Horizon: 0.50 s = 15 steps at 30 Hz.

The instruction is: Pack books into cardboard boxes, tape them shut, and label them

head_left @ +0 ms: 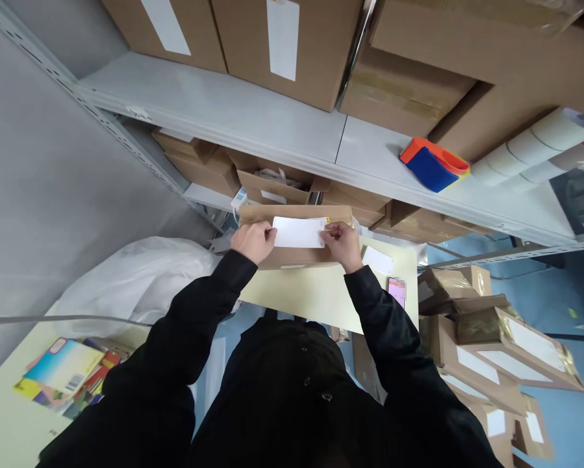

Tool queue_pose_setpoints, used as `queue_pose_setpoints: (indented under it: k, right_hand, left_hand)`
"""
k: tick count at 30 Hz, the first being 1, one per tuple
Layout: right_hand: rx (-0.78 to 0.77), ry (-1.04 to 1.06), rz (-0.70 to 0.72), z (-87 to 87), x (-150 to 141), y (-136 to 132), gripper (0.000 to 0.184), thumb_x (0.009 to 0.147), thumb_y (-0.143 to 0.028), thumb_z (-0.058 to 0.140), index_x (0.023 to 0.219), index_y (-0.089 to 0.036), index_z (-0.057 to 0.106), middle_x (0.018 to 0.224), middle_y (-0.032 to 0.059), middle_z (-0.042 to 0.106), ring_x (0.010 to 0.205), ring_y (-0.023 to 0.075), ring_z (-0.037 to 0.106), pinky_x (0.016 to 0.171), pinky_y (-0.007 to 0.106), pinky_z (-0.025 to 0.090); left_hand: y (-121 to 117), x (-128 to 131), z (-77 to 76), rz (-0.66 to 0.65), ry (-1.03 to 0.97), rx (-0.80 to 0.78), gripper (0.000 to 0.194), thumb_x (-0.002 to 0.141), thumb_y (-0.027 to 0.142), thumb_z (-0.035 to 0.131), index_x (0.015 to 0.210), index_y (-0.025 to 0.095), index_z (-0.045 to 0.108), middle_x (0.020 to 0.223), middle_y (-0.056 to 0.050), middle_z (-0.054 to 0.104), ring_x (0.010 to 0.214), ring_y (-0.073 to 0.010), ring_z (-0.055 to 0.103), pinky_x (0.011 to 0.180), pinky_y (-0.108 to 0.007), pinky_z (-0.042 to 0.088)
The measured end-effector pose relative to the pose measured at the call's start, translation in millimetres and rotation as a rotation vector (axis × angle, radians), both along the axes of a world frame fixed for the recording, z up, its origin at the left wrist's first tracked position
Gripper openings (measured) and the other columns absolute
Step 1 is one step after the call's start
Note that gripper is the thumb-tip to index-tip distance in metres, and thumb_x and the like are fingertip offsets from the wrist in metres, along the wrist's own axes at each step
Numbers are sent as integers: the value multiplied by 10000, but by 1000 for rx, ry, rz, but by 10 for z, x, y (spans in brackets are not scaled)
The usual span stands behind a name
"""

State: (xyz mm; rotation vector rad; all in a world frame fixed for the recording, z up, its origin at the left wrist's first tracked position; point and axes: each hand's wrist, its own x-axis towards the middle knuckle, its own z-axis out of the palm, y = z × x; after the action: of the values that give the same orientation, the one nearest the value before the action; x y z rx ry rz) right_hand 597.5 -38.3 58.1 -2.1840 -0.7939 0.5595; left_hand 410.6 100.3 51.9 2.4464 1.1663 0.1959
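A white label sheet (pixel 298 233) is stretched between my two hands over a brown cardboard box (pixel 296 257). My left hand (pixel 254 241) pinches its left end, and my right hand (pixel 343 245) pinches the right end, where a small yellow mark shows. The box lies on a pale yellow table (pixel 301 290) in front of my body. Whether the sheet touches the box surface, I cannot tell. Right of my right hand, another white sheet (pixel 378 260) lies on the table, with a phone (pixel 397 290) whose screen is lit below it.
A grey metal shelf (pixel 233 104) with large cartons runs across the top, holding paper rolls (pixel 530 146) and an orange-and-blue holder (pixel 435 164). Taped boxes (pixel 510 344) are piled on the floor at right. At left are a white plastic bag (pixel 140 279) and colourful booklets (pixel 65 370).
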Motion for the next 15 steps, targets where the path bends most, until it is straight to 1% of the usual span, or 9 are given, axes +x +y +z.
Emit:
queue_pose_setpoints:
  k: [2, 4, 7, 9, 12, 15]
  right_hand:
    - [-91, -66, 24, -15, 34, 88, 249, 741, -354, 627, 931, -194, 618, 784, 15, 696, 678, 155, 617, 695, 306, 476]
    - [-157, -114, 41, 16, 17, 142, 224, 765, -328, 605, 952, -206, 616, 829, 20, 709, 737, 171, 638, 726, 320, 479]
    - [-236, -168, 48, 86, -52, 179, 204, 786, -303, 588, 969, -217, 613, 864, 22, 717, 819, 202, 650, 755, 337, 476]
    - [-283, -204, 52, 91, -99, 189, 211, 790, -303, 586, 983, -224, 614, 864, 21, 718, 846, 225, 648, 750, 348, 474]
    - [-320, -306, 68, 7, -141, 187, 238, 807, -311, 560, 1021, -223, 614, 872, 39, 706, 870, 254, 637, 746, 362, 469]
    - [-311, -438, 93, -97, -124, 151, 277, 830, -317, 523, 1068, -202, 610, 1018, 94, 662, 937, 277, 608, 762, 374, 462]
  left_hand:
    - [44, 80, -65, -17, 46, 26, 324, 849, 378, 417, 777, 204, 681, 897, -101, 692, 859, -256, 630, 662, -337, 425]
    - [50, 116, -112, -27, 81, 38, 322, 847, 364, 418, 782, 194, 685, 929, -111, 684, 892, -258, 621, 684, -342, 434]
    - [13, 127, -142, -18, 108, 45, 334, 844, 370, 418, 785, 182, 687, 908, -119, 676, 890, -266, 614, 700, -358, 437]
    - [-14, 126, -151, -7, 111, 65, 342, 844, 367, 412, 787, 173, 687, 897, -127, 672, 908, -281, 607, 715, -380, 435]
    - [-6, 121, -166, 27, 133, 101, 340, 829, 384, 432, 812, 160, 687, 911, -146, 668, 972, -323, 582, 770, -437, 424]
    - [57, 97, -173, 91, 143, 75, 364, 780, 450, 496, 884, 152, 679, 978, -161, 656, 1004, -346, 563, 806, -468, 419]
